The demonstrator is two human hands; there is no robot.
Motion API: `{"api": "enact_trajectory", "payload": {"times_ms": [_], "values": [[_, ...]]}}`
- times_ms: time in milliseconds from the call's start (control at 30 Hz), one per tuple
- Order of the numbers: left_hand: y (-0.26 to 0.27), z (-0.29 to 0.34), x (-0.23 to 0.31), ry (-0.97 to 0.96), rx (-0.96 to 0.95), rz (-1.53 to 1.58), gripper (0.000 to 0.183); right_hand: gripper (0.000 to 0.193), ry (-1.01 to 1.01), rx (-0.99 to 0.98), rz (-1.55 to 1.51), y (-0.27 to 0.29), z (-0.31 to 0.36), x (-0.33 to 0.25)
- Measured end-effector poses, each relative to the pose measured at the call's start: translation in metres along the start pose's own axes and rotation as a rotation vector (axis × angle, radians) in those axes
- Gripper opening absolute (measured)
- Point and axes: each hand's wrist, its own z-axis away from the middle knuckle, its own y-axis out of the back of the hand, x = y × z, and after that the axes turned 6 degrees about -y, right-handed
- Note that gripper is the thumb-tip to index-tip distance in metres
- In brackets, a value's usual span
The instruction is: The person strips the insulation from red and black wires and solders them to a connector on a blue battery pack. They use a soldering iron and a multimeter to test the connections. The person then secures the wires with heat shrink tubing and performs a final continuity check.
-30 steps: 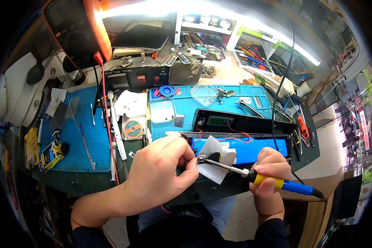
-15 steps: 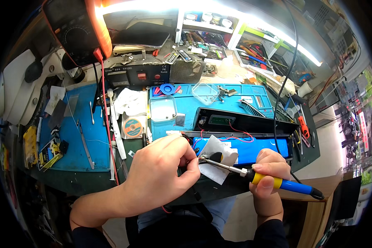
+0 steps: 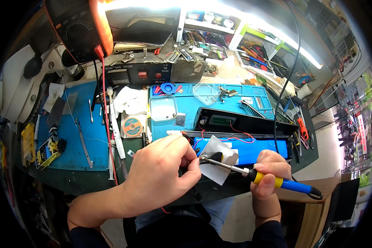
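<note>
Right hand (image 3: pixel 271 170), wrapped around the yellow-and-blue-handled soldering iron (image 3: pixel 294 186) on the near side of the blue rectangular pack (image 3: pixel 250 153), should hold the metal tip steady, clear of the left hand (image 3: pixel 163 165), pinched narrow by the pack's near-left corner, contents hidden.

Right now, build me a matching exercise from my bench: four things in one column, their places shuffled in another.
Things
1. Yellow-and-blue pen-shaped soldering iron
2. Slim silver metal tweezers
3. Boxy black-and-orange multimeter
4. Long blue rectangular pack

Places
A. On the flat blue left mat
B. Partly hidden by the thin grey sheet
C. In the right hand
D. Upper left of the picture

Pairs: 1-C, 2-A, 3-D, 4-B
</note>
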Motion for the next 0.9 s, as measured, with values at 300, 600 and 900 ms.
{"api": "enact_trajectory", "payload": {"times_ms": [300,600,900], "values": [[0.0005,-0.0006,0.0006,0.001,-0.007,-0.018,0.015,0.022,0.030,-0.023,0.008,0.0018,-0.0010,0.0004],[-0.0005,-0.0003,-0.0004,-0.004,0.000,-0.011,0.014,0.022,0.029,-0.045,0.006,0.0042,-0.0003,0.0006],[-0.0009,0.0005,-0.0012,-0.001,0.002,-0.003,0.013,0.022,0.008,-0.022,-0.010,0.0019,0.0006,0.0007]]}}
